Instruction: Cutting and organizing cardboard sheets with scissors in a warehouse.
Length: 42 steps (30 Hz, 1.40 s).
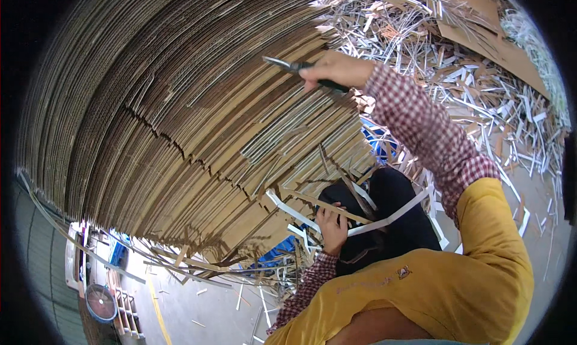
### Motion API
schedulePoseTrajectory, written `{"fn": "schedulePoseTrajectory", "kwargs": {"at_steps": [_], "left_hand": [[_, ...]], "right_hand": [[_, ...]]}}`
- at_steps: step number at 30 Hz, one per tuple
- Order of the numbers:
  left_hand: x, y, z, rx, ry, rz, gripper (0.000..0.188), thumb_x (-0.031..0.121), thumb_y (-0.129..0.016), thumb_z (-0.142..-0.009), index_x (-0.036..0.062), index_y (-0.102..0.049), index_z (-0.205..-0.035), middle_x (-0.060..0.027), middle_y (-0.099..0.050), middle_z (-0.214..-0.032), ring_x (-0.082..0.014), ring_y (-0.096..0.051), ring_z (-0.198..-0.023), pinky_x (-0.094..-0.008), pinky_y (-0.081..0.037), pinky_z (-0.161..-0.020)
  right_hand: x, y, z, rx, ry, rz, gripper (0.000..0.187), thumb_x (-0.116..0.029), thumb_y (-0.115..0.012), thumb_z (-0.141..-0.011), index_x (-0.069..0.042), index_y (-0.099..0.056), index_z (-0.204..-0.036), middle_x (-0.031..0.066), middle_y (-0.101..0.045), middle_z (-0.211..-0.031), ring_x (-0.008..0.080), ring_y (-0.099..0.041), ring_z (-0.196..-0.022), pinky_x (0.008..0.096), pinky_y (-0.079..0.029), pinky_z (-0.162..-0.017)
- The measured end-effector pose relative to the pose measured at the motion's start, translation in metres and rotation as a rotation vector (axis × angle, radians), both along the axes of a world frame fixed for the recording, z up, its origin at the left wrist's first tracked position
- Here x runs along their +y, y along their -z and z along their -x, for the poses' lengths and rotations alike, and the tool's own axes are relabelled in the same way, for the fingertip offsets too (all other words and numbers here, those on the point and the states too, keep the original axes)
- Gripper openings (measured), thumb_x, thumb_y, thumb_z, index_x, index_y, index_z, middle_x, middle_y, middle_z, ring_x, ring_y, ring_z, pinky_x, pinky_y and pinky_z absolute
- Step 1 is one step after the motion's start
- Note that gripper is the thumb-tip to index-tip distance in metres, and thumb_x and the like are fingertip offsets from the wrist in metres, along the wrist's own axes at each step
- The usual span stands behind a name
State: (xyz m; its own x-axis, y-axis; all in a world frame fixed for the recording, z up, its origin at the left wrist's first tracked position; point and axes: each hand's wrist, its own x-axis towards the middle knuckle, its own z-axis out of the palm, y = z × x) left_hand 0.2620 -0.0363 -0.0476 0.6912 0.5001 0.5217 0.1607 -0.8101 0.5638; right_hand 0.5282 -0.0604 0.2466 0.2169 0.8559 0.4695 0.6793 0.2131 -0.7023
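Upper centre, right grip closed around black-handled pointed metal tool, before ridged brown cardboard stack; left grip unclear.

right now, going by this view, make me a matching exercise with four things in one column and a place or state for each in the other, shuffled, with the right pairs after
Column one
1. right hand
2. left hand
3. cardboard stack
4. round fan

Column two
A. among loose strips
B. near the lower left of the picture
C. gripping a dark-handled tool
D. brown, packed in many thin layers

Right pairs: 1-C, 2-A, 3-D, 4-B
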Motion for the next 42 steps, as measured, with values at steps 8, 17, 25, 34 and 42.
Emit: {"fn": "schedulePoseTrajectory", "kwargs": {"at_steps": [8,17,25,34,42], "left_hand": [[0.0,0.0,-0.001,0.009,-0.016,-0.015,0.015,0.013,-0.053,-0.077,0.0065,-0.064,-0.085,-0.0071,-0.057,-0.101,-0.033,-0.04,-0.104,-0.0441,-0.029,-0.089],[0.007,0.006,0.006,0.031,-0.014,-0.008,0.016,0.011,-0.054,-0.074,0.0064,-0.065,-0.086,-0.0087,-0.057,-0.101,-0.0353,-0.041,-0.105,-0.0467,-0.029,-0.09],[-0.001,0.002,-0.011,0.043,0.017,-0.046,0.016,0.012,-0.053,-0.075,0.0052,-0.064,-0.085,-0.0087,-0.057,-0.099,-0.0338,-0.041,-0.102,-0.0448,-0.031,-0.086],[0.001,0.001,-0.002,0.023,-0.025,-0.039,0.016,0.013,-0.052,-0.076,0.0043,-0.064,-0.084,-0.0097,-0.058,-0.096,-0.0343,-0.042,-0.1,-0.044,-0.031,-0.087],[0.012,0.005,0.004,0.004,0.031,-0.031,0.017,0.013,-0.053,-0.075,0.0047,-0.065,-0.083,-0.0115,-0.059,-0.094,-0.0369,-0.043,-0.1,-0.0464,-0.032,-0.088]], "right_hand": [[0.019,-0.009,0.003,0.408,0.03,0.001,0.041,-0.037,-0.052,-0.084,0.0,-0.062,-0.068,0.0086,-0.059,-0.065,0.0126,-0.052,-0.047,0.0215,-0.041,-0.04],[-0.086,0.114,0.07,0.389,0.179,0.656,0.036,-0.031,-0.051,-0.084,-0.009,-0.051,-0.113,0.0096,-0.059,-0.093,0.019,-0.058,-0.074,0.0321,-0.047,-0.069],[-0.051,0.051,-0.055,0.125,0.171,0.194,0.044,-0.047,-0.049,-0.083,-0.007,-0.067,-0.08,0.0064,-0.062,-0.074,0.017,-0.055,-0.063,0.0345,-0.044,-0.062],[0.006,0.02,-0.009,0.305,0.203,-0.087,0.042,-0.037,-0.051,-0.085,-0.001,-0.06,-0.063,0.0051,-0.058,-0.068,0.0081,-0.048,-0.047,0.0209,-0.038,-0.041],[-0.127,0.127,0.001,0.214,0.328,0.762,0.027,-0.021,-0.055,-0.082,-0.014,-0.058,-0.107,0.0055,-0.065,-0.078,0.0135,-0.06,-0.061,0.0257,-0.05,-0.059]]}}
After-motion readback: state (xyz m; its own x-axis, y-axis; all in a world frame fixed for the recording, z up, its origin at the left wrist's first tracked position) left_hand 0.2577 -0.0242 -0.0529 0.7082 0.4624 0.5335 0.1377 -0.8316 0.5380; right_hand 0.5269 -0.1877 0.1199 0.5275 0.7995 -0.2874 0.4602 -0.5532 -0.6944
